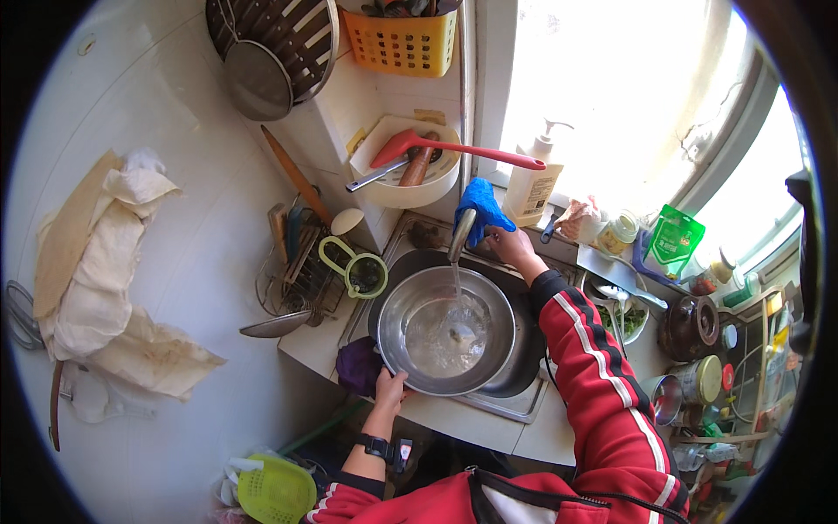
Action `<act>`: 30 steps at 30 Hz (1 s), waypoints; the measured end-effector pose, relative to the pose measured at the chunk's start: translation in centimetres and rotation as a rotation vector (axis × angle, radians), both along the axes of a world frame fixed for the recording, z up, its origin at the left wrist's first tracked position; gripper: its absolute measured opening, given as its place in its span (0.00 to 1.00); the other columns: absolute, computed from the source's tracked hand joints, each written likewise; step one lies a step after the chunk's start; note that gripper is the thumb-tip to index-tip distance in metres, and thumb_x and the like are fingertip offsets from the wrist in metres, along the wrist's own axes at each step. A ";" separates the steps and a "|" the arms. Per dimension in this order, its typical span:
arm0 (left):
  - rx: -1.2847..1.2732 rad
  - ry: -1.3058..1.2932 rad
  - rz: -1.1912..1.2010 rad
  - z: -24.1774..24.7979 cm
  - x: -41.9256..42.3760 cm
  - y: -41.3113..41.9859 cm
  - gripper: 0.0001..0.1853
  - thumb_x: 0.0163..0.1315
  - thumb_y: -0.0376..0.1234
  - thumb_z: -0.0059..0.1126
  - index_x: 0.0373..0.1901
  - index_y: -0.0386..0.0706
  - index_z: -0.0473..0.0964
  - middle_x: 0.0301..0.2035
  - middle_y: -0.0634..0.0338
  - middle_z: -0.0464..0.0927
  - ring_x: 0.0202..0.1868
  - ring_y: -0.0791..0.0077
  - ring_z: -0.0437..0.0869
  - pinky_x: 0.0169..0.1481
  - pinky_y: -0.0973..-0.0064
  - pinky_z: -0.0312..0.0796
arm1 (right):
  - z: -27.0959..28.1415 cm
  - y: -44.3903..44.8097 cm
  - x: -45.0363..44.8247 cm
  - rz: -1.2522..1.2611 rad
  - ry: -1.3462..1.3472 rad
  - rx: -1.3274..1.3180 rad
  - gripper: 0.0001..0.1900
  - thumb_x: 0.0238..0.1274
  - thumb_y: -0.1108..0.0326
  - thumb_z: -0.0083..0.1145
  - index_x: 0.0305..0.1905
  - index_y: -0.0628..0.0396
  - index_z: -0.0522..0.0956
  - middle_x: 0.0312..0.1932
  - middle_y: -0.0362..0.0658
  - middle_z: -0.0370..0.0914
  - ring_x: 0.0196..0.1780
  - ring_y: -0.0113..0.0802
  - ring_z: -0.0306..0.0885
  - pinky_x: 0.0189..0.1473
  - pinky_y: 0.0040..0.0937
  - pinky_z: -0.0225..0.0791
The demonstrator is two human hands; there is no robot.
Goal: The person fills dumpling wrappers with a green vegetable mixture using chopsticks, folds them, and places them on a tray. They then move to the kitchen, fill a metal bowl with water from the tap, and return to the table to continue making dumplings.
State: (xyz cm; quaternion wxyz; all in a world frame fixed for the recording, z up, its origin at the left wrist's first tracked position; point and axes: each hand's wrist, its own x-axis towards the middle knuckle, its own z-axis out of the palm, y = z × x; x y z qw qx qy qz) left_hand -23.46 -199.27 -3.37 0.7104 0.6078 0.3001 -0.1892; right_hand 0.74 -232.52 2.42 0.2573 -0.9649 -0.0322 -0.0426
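Water runs from the metal faucet (463, 237) into a stainless steel basin (409, 367), which rests over the sink (524, 367) and holds some water. The lower left rim of the basin is gripped by my left hand (391, 388). Behind the faucet, my right hand (512, 247) reaches to the tap area beside a blue glove or cloth (483, 208) draped over the faucet; its fingertips are partly hidden, and I cannot tell what they touch. A purple cloth (359, 367) lies at the counter's edge, just left of my left hand.
Left of the sink stand a utensil rack (304, 262) and a green-handled strainer (365, 275). A soap bottle (533, 187) stands by the window. On the right are a bowl of greens (632, 321), a knife (615, 268), a brown lidded pot (689, 327) and several jars.
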 end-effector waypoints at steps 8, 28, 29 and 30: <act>0.040 -0.042 -0.026 -1.7 -0.3 0.4 0.18 0.58 0.28 0.50 0.52 0.42 0.68 0.38 0.58 0.77 0.27 0.72 0.80 0.19 0.78 0.64 | -1.6 -2.4 -1.3 -0.286 -0.041 0.719 0.17 0.61 0.58 0.58 0.50 0.56 0.73 0.37 0.50 0.81 0.40 0.41 0.81 0.39 0.37 0.73; -0.038 -0.119 -0.040 -2.1 -0.3 0.8 0.20 0.57 0.25 0.50 0.53 0.38 0.66 0.44 0.53 0.75 0.41 0.60 0.82 0.34 0.63 0.81 | 0.2 3.0 -32.3 -0.125 0.368 0.654 0.15 0.64 0.61 0.54 0.30 0.62 0.79 0.23 0.45 0.80 0.27 0.31 0.79 0.32 0.30 0.71; -0.091 -0.097 -0.048 -2.2 -0.4 0.9 0.19 0.58 0.26 0.49 0.53 0.38 0.65 0.43 0.52 0.75 0.41 0.59 0.82 0.32 0.64 0.81 | 0.2 2.6 -33.8 -0.075 0.359 0.538 0.15 0.63 0.59 0.54 0.29 0.61 0.79 0.22 0.47 0.80 0.26 0.35 0.79 0.31 0.33 0.71; -0.091 -0.081 -0.041 -2.2 -0.3 0.9 0.19 0.57 0.26 0.49 0.53 0.38 0.66 0.43 0.54 0.76 0.40 0.61 0.82 0.32 0.66 0.81 | 0.2 2.2 -35.1 -0.048 0.338 0.431 0.16 0.62 0.57 0.54 0.28 0.58 0.79 0.23 0.50 0.78 0.27 0.46 0.77 0.31 0.39 0.69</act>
